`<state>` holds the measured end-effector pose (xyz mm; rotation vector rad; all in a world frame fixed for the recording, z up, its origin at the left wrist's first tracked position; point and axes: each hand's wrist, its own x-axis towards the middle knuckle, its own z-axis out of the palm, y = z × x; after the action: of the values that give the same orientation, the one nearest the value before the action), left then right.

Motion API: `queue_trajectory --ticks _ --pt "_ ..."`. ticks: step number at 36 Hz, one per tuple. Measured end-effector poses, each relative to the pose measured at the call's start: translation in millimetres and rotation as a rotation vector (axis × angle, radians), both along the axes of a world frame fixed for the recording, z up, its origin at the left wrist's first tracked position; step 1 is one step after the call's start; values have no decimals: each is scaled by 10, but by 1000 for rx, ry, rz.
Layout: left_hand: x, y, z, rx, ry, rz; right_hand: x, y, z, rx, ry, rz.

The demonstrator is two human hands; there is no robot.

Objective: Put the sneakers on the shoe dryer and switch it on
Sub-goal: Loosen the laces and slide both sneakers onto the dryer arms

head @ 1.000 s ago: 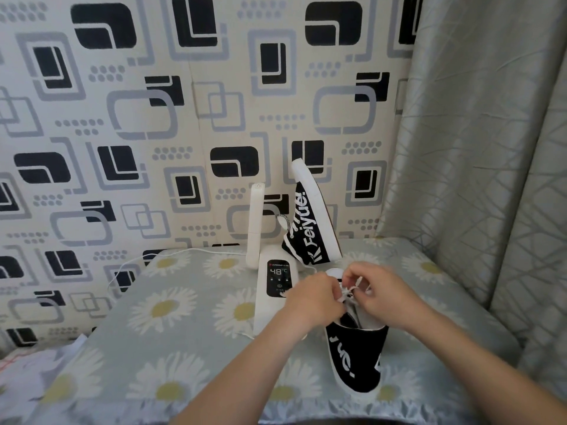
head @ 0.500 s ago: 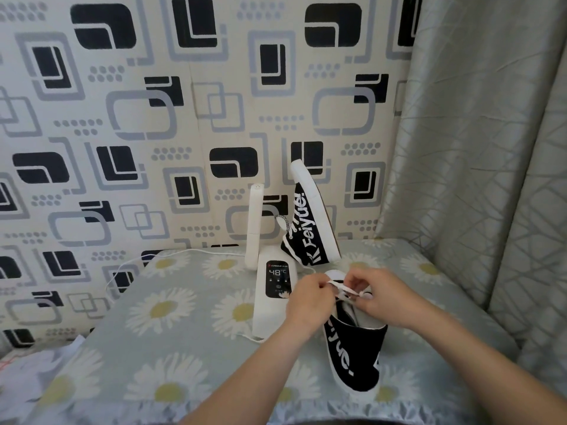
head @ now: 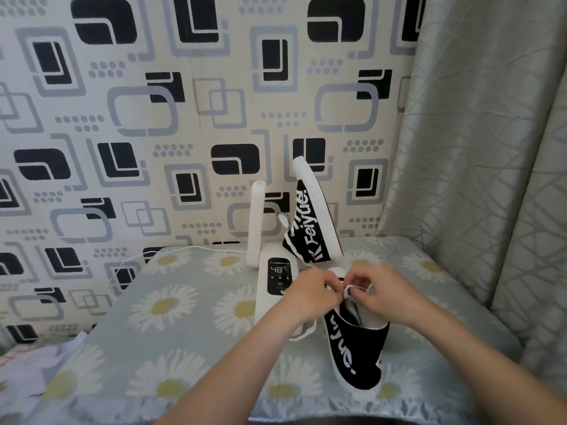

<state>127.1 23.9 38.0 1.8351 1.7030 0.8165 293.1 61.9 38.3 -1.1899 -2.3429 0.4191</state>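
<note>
A white shoe dryer (head: 277, 283) stands on the table, its dark panel reading 48°C. One black sneaker with white lettering (head: 310, 223) hangs sole-up on the dryer's right post. The left post (head: 256, 222) is bare. A second black sneaker (head: 356, 351) lies on the table in front of the dryer, heel toward me. My left hand (head: 310, 294) and my right hand (head: 372, 289) meet above its opening, and each pinches the white lace (head: 346, 291).
The table carries a grey cloth with daisies (head: 171, 305). A white power cord (head: 147, 256) runs from the dryer toward the left along the wall. A grey curtain (head: 491, 148) hangs close on the right. Crumpled white fabric (head: 36, 366) lies at the lower left.
Both hands have stayed at the lace of the near sneaker, with small finger movements. A loop of lace now hangs down on the sneaker's left side.
</note>
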Motion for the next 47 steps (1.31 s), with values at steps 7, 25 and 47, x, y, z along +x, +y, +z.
queue_trajectory --ticks 7,25,47 --pt "-84 -29 -71 -65 -71 -20 18 38 -7 -22 154 -19" --pt "-148 -110 -146 -90 -127 -63 74 15 -59 -42 72 -145" --pt "-298 -318 238 -232 -613 -134 111 81 -68 -78 231 -177"
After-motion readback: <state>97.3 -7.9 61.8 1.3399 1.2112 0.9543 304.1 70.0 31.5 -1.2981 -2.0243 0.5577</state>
